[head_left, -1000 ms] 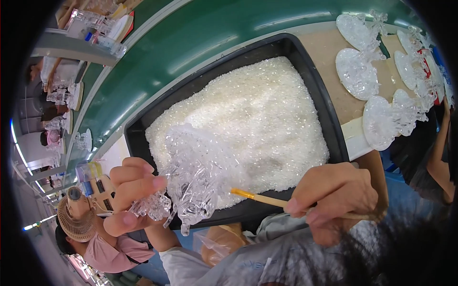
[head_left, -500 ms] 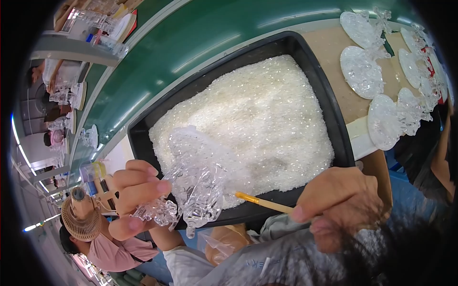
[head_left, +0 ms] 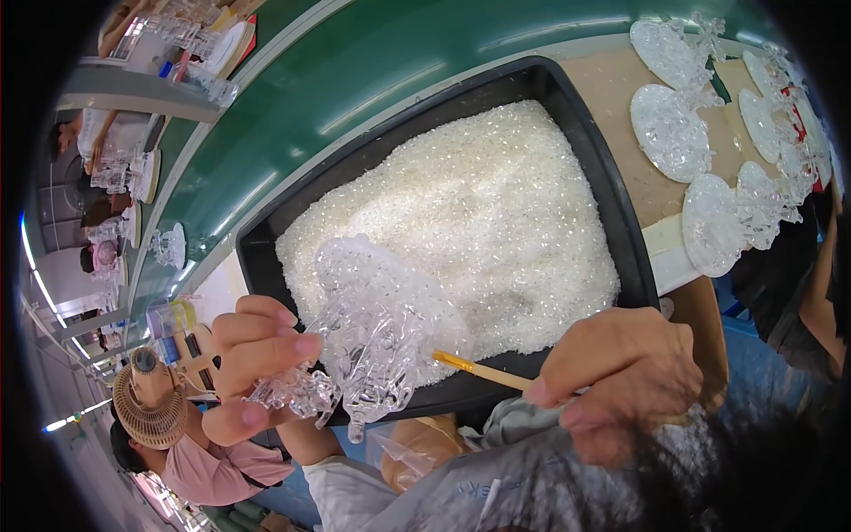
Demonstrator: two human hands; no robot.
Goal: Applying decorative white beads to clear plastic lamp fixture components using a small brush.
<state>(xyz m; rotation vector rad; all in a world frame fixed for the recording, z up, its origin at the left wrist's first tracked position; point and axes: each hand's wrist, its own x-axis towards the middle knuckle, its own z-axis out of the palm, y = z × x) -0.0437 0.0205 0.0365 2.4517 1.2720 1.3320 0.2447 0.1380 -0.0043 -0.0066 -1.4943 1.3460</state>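
Note:
Between the thumb and fingers of my left hand [head_left: 257, 368] is a clear plastic figurine [head_left: 377, 359] on a round base, tilted over the near left part of a black tray [head_left: 612, 173]. White glittery granules [head_left: 479, 213] fill much of that tray. My right hand [head_left: 620, 372] pinches a thin paintbrush [head_left: 487, 372] by its wooden handle. The brush's orange-yellow tip points left, close to the figurine's side; whether it touches cannot be made out.
Several similar clear figurines [head_left: 671, 133] stand on a brown board [head_left: 612, 97] at the right. A green conveyor belt [head_left: 372, 97] runs behind the tray. At lower left are a tan fan [head_left: 151, 408] and a person in pink [head_left: 222, 465]; another person's arm [head_left: 824, 293] shows far right.
My right hand and the paintbrush have shifted slightly left and up, toward the figurine. The figurine in my left hand has turned a little. A clear piece on the belt moved slightly right.

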